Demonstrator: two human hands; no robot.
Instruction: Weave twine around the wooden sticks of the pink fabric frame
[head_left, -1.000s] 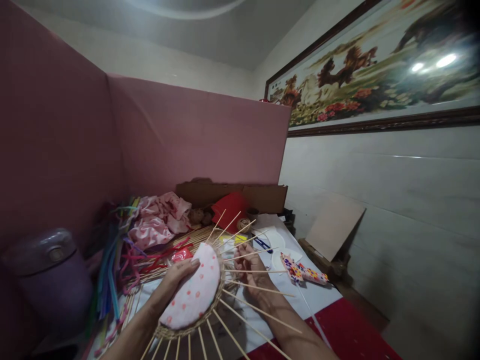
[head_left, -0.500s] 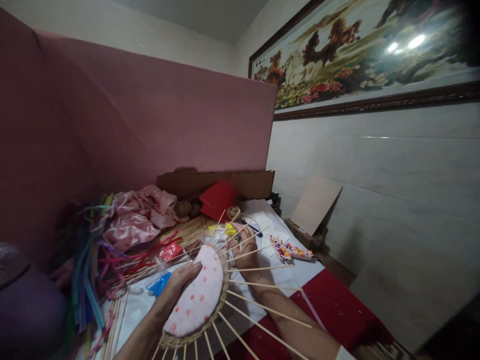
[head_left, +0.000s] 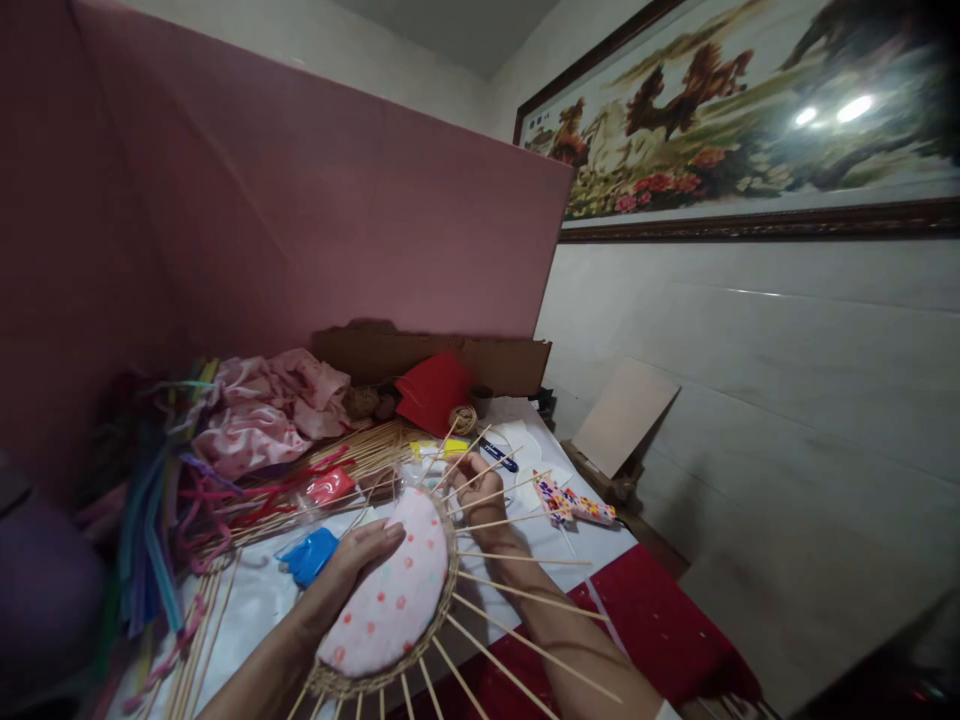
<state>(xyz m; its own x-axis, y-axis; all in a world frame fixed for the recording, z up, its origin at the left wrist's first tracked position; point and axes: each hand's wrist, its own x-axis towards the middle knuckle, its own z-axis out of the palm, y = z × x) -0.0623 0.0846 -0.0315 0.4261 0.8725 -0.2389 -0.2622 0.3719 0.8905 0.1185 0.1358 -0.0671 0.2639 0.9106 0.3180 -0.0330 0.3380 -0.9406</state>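
Note:
A padded piece covered in pink cloth with red dots (head_left: 390, 595) is tilted in front of me. Woven cord (head_left: 453, 560) edges its curved side, and thin wooden sticks (head_left: 517, 570) fan outward from that edge. My left hand (head_left: 369, 553) grips the piece by its left side, thumb on the cloth and fingers hidden behind. Beyond the upper sticks, my right hand (head_left: 480, 492) has its fingers bent together close to the woven edge. Whatever is between those fingertips is too small to make out.
Loose sticks (head_left: 375, 447), pink dotted cloth (head_left: 255, 410), fuzzy colored stems (head_left: 154, 540), a red packet (head_left: 330, 487) and a blue packet (head_left: 310, 556) lie leftward. A twine roll (head_left: 463, 419), a dark blue cutter (head_left: 498, 456) and a patterned glue gun (head_left: 574, 502) lie at the back and right.
My right hand has shifted slightly left and its fingers have curled in from a more stretched pose. The left hand keeps its grip on the padded piece. The view has turned slightly.

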